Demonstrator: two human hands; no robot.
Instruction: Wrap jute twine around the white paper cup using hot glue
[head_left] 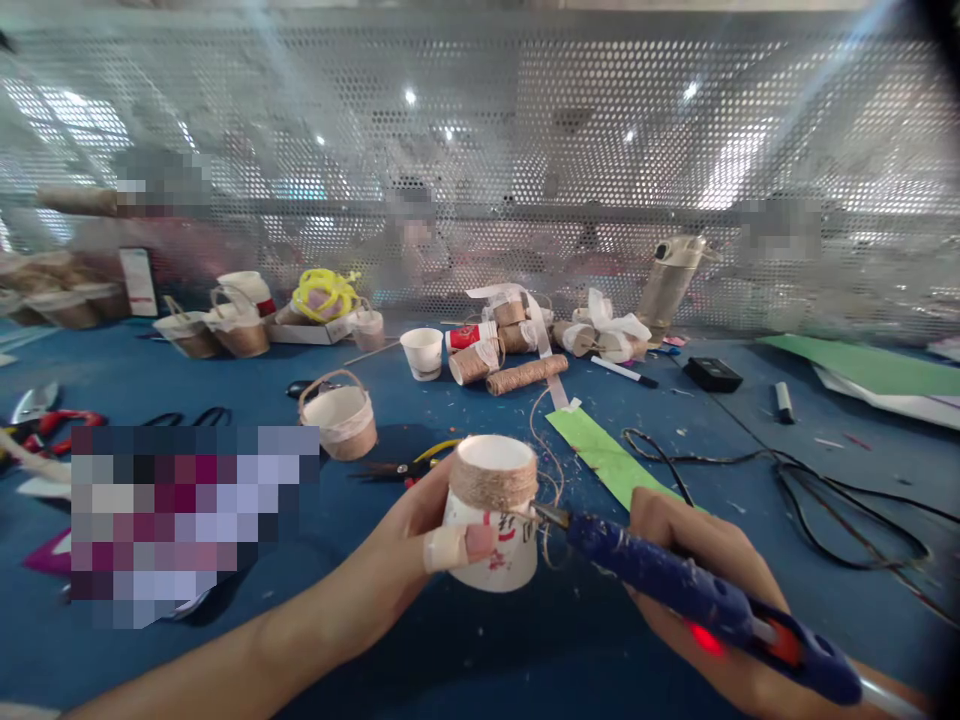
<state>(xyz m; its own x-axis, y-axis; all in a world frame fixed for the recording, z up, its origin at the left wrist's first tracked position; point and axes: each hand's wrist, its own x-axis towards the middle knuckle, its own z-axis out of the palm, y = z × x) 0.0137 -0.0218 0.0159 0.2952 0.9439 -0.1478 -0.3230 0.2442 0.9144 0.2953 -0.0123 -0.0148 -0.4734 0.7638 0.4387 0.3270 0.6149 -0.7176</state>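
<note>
A paper cup (510,535) is in the middle, over the blue desk (585,640). Brown string (495,485) goes round its top part. The left hand (405,550) holds the cup, with a bandage (442,548) on the thumb. The right hand (705,545) holds a blue glue gun (660,575). Its tip is right by the cup's side, just under the string. Behind the cup are pliers (405,470) and a little basket (352,440). A green paper strip (600,450) lies to the right. Farther back are a white cup (422,358) and a string roll (527,375).
</note>
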